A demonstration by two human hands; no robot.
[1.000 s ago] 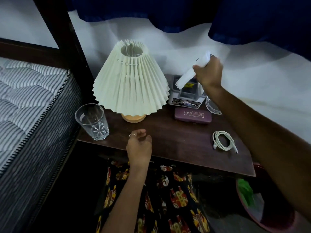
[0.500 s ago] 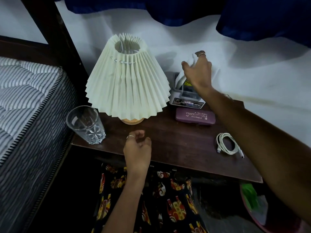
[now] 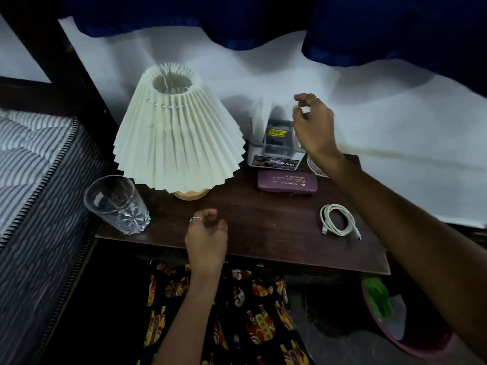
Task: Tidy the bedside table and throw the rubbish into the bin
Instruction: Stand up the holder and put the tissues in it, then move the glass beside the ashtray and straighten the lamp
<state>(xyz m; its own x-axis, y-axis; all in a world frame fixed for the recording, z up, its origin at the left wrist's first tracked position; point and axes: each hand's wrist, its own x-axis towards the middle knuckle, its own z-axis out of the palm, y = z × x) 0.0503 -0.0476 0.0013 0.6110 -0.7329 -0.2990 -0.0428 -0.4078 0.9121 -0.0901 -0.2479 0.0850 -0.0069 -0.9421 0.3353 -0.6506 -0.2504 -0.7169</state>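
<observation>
The dark wooden bedside table point(image 3: 266, 227) carries a pleated cream lamp point(image 3: 176, 133), an empty cut glass point(image 3: 117, 204), a boxed toy car point(image 3: 276, 146), a purple spectacle case point(image 3: 287, 181) and a coiled white cable point(image 3: 338, 219). A blurred white paper point(image 3: 259, 113) stands against the left of the toy box. My right hand point(image 3: 312, 125) hovers just right of the box with its fingers apart, holding nothing. Over the table's front edge, my left hand point(image 3: 207, 238) is loosely curled and empty.
A striped mattress point(image 3: 34, 180) borders the table on the left. A pink bin point(image 3: 411, 335) with green rubbish inside stands on the floor at lower right. A clear glass object point(image 3: 317, 168) peeks out behind my right forearm. Blue curtains hang above.
My right hand brought the white paper down beside the toy box and let go of it; its fingers have spread. My left hand has stayed put.
</observation>
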